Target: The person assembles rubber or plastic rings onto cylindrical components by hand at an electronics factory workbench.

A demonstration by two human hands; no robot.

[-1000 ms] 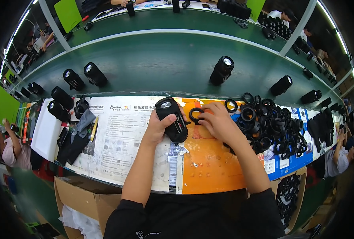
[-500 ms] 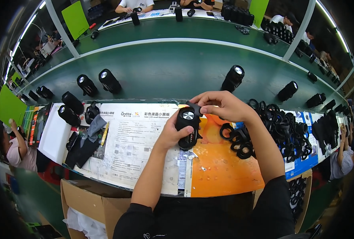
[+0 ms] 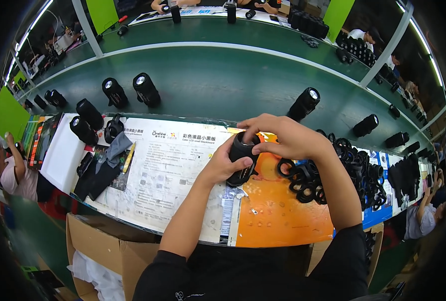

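Black cylinder sits in left fingers, right fingers at its top.

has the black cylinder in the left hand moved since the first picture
Yes, the black cylinder has moved right, from mostly over the white sheet to the orange sheet.

The black top is short-sleeved — a small white line drawing marks its front.
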